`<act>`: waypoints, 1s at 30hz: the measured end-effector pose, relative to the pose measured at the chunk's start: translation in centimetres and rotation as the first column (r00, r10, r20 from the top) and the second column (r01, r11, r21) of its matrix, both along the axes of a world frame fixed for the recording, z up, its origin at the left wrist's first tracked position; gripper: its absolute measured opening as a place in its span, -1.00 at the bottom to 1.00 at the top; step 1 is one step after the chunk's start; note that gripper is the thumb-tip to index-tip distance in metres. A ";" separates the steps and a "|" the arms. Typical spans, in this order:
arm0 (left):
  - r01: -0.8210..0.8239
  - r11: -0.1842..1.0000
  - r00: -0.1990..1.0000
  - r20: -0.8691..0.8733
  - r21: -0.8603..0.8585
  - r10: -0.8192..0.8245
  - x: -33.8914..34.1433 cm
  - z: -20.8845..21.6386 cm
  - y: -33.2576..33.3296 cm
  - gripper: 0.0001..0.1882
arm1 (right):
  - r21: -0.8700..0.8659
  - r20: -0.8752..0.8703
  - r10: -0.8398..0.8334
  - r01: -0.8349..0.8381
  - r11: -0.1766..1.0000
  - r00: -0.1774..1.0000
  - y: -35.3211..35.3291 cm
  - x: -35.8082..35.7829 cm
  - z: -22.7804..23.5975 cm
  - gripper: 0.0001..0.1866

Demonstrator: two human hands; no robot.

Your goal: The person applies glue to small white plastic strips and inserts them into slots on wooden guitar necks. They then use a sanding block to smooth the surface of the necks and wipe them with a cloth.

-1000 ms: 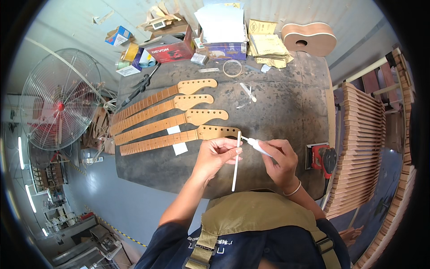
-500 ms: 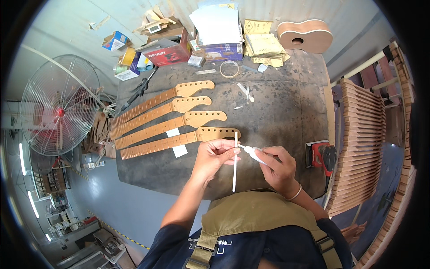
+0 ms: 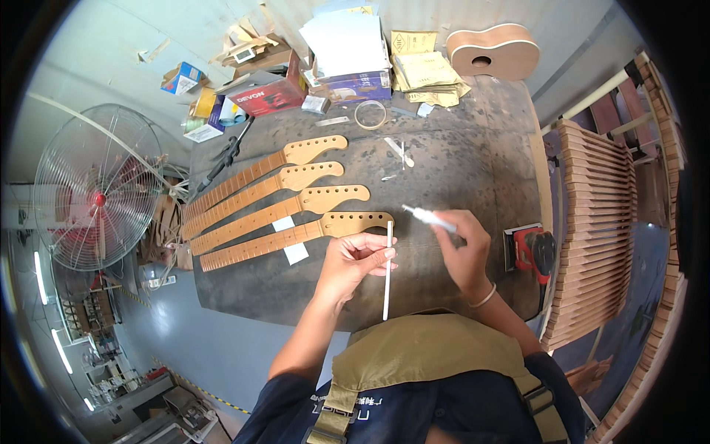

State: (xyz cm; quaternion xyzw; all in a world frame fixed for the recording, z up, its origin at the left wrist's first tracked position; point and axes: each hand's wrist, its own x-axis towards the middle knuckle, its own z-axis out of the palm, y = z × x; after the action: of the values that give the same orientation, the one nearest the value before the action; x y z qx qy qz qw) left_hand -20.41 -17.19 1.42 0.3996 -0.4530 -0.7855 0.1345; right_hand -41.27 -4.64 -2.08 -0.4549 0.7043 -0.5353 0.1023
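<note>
My left hand [image 3: 361, 260] pinches a thin white strip [image 3: 387, 292] between thumb and fingers, holding it lengthwise toward me. To its right, my right hand [image 3: 464, 248] is closed round a small white bottle with a narrow nozzle [image 3: 430, 217], which looks like a glue bottle. The nozzle points up and left, apart from the strip. Just beyond my left hand lies the nearest guitar neck [image 3: 296, 238], its headstock partly behind my fingers. Several more wooden necks [image 3: 318, 175] lie side by side past it, with a white paper piece [image 3: 296, 254] under the nearest.
Boxes [image 3: 270, 92] and yellow packets [image 3: 429, 70] line the back of the dark table [image 3: 473, 155]. A guitar body [image 3: 494, 53] leans there. A red sander [image 3: 534, 254] sits at the right edge, beside stacked wooden pieces [image 3: 595, 237]. A large fan [image 3: 100, 189] stands left.
My right hand has drawn the bottle away from the strip, upward in the picture and slightly right. My left hand still holds the strip in nearly the same place.
</note>
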 end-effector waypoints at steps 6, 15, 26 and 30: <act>0.024 0.999 0.999 -0.047 0.037 -0.022 -0.6 0.3 0.5 -0.76 | 0.093 0.567 -0.057 0.005 0.996 0.822 -1.9 -4.5 -13.4 -0.73; 0.090 0.996 0.994 -0.068 0.021 -0.089 -0.3 1.2 2.6 -0.77 | 0.040 0.351 0.167 -0.193 0.980 0.921 -0.3 -0.9 -3.0 -0.66; 0.077 0.997 0.982 -0.172 -0.029 -0.081 1.1 3.2 7.6 -0.79 | -0.330 0.909 0.391 -0.324 0.886 0.143 5.2 6.7 4.2 -0.47; 0.080 0.995 0.986 -0.139 -0.058 -0.087 1.8 3.6 8.9 -0.80 | -0.322 0.898 0.399 -0.338 0.884 0.187 6.6 7.5 4.5 -0.47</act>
State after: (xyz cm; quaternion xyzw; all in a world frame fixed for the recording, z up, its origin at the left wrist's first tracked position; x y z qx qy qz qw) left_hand -18.61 -8.32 5.01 0.3198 -0.4789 -0.8048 0.1437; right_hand -33.79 1.97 2.37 -0.2051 0.3595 -0.6746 0.6112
